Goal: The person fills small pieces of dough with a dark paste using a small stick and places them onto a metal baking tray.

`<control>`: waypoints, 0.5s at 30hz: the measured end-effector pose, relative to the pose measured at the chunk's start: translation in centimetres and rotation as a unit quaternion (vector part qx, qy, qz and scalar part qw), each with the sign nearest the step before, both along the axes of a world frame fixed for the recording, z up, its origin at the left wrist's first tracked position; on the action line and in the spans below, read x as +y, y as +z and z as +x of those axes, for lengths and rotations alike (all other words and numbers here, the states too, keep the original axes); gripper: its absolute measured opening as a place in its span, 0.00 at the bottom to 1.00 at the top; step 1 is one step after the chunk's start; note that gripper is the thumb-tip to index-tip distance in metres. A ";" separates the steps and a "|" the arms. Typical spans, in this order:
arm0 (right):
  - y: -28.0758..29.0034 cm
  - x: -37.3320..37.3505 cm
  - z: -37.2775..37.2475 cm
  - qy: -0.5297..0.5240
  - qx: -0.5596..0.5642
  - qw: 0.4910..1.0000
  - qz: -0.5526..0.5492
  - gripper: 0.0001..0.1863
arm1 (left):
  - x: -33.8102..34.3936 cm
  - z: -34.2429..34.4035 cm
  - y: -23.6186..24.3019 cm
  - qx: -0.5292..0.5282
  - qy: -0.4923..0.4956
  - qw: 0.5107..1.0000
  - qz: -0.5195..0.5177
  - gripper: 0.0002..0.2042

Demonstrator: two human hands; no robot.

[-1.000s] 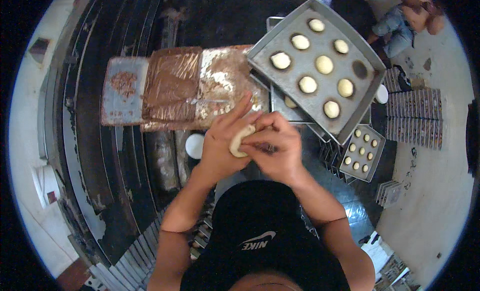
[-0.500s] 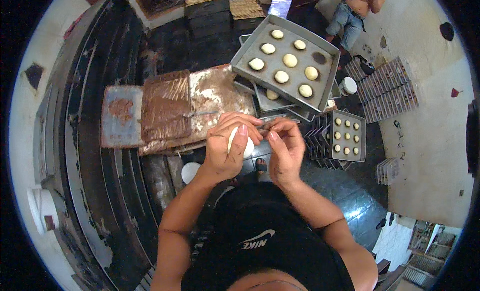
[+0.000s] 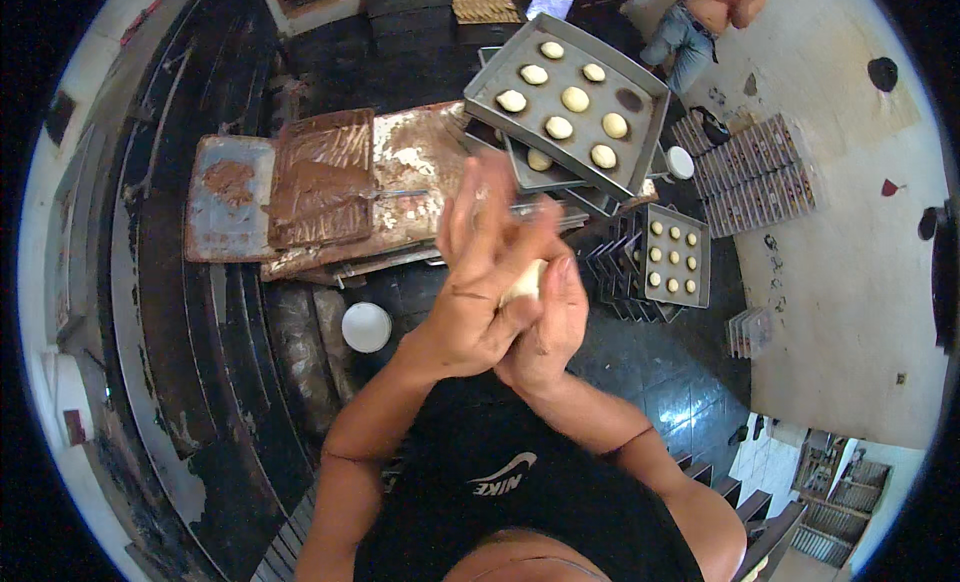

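Both hands are pressed together in front of my chest with a pale dough ball (image 3: 527, 284) between the palms. My left hand (image 3: 468, 307) cups it from one side, its thumb over the dough and its fingers smeared by motion. Against the other side lies my right hand (image 3: 556, 317), fingers curled in, their tips blurred. Most of the ball is hidden. Beyond the hands, a deep metal tray (image 3: 545, 101) holds several pale dough balls in rows, and one spot on it is a dark round mark. Other trays are stacked askew under it.
Left of the trays stands a floury table (image 3: 410, 147) with a brown-smeared tray (image 3: 320, 187) and a bluish tray (image 3: 205, 207). A white bucket (image 3: 366, 327) is on the floor. At right are a stacked tray of dough (image 3: 692, 292) and crates (image 3: 750, 177). Another person (image 3: 690, 32) stands at the back.
My hands were apart, the left wrapped round the dough and the right pinching beside it; now the right has come against the left with the dough between. The view has shifted slightly.
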State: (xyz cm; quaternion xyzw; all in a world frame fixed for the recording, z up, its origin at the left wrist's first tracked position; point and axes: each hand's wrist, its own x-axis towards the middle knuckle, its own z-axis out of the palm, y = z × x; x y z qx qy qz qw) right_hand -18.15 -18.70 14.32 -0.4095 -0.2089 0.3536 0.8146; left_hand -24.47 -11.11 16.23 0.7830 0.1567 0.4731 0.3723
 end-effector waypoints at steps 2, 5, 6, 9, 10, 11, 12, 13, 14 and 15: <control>0.7 0.9 2.5 -0.070 -0.014 0.990 0.124 0.19 | -1.0 3.0 0.4 -0.156 -0.013 0.980 -0.122 0.23; -0.4 0.3 8.0 -0.174 -0.269 0.935 0.151 0.17 | -0.7 4.7 -2.4 -0.148 -0.099 0.973 -0.148 0.18; -0.8 -0.2 9.8 -0.197 -0.336 0.910 0.140 0.17 | -0.5 5.7 -3.0 -0.091 -0.149 0.976 -0.127 0.16; -1.8 -1.4 15.1 -0.225 -0.411 0.875 0.124 0.16 | -3.0 11.6 -2.8 -0.118 -0.124 0.967 -0.190 0.11; -2.1 -1.8 17.0 -0.228 -0.416 0.872 0.122 0.16 | -3.7 13.6 -2.7 -0.126 -0.118 0.954 -0.246 0.10; -2.3 -2.3 17.9 -0.213 -0.296 0.923 0.124 0.15 | -3.9 15.7 -3.0 -0.112 -0.125 0.967 -0.193 0.10; -2.2 -3.0 19.6 -0.170 -0.164 0.964 0.121 0.15 | -4.1 17.7 -3.2 -0.070 -0.115 0.986 -0.104 0.10; -1.6 -3.8 21.5 -0.122 -0.028 0.985 0.118 0.15 | -4.2 19.4 -3.3 -0.030 -0.104 0.994 -0.012 0.10; -1.2 -4.4 23.0 -0.067 0.115 0.984 0.114 0.15 | -4.3 20.5 -3.2 0.017 -0.088 0.993 0.078 0.10; -1.2 -4.7 24.9 -0.028 0.182 0.975 0.124 0.16 | -3.9 22.1 -2.9 0.047 -0.085 0.989 0.112 0.14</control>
